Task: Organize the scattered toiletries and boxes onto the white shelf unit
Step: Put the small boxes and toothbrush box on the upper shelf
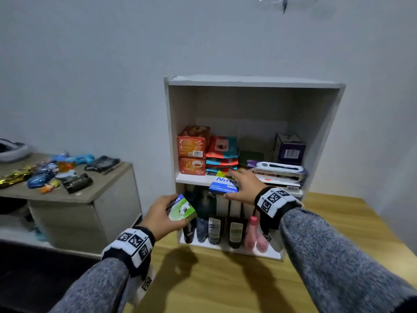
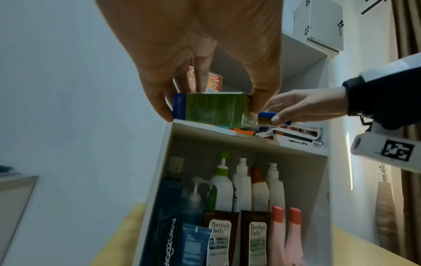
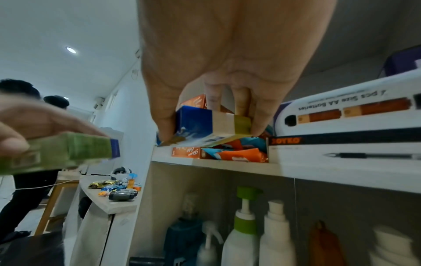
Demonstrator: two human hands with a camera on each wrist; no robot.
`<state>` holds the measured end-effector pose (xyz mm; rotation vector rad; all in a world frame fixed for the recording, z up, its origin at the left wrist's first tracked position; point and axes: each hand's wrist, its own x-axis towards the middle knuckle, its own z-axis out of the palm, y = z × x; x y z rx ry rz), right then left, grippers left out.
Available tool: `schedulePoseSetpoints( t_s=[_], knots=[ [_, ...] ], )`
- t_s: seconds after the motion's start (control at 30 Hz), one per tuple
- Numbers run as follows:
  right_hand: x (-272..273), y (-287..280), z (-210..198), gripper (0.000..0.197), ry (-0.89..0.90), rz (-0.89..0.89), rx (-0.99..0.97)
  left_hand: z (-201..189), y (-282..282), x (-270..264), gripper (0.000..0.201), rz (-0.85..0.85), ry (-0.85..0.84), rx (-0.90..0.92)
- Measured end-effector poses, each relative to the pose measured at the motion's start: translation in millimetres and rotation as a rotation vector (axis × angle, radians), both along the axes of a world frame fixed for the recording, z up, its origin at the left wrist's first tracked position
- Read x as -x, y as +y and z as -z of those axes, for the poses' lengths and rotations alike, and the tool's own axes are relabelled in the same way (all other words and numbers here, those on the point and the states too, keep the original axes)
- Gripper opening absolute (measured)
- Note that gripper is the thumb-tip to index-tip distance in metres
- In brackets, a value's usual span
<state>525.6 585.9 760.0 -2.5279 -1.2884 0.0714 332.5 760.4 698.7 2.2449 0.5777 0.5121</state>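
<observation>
The right hand's (image 1: 242, 185) grip pinches a blue box (image 1: 223, 185) by its sides at the middle shelf's front edge; the left hand (image 1: 161, 216) holds a green box (image 1: 182, 208) just below, left. Both look like light, stiff card, best held across flat faces. The white shelf unit (image 1: 252, 83) holds boxes and pouches above, bottles and tubes below.

I read "Nitto" and "NITTO DENKO CORPORATION" on the blue box (image 1: 223, 185), frame centre. Lower centre, two brown tubes (image 2: 220, 237) say "Barber Daily". Right side, the white pack (image 3: 355, 109) reads "4 pcs Size AA Batteries", upside down.
</observation>
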Motion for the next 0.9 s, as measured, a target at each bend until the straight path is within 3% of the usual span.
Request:
schedulePoseSetpoints(
  t_s=[0.3,0.5,0.9],
  knots=[
    [-6,20,10,0.052,-0.075,-0.005,0.050,-24,23,-37,0.072,0.127,-0.065,-0.040],
    [-10,23,11,0.047,-0.125,-0.015,0.067,-29,23,-66,0.068,0.173,-0.178,0.033],
    [-21,33,20,0.039,-0.196,0.045,-0.042,-31,29,-81,0.068,0.179,-0.192,0.013]
  ],
)
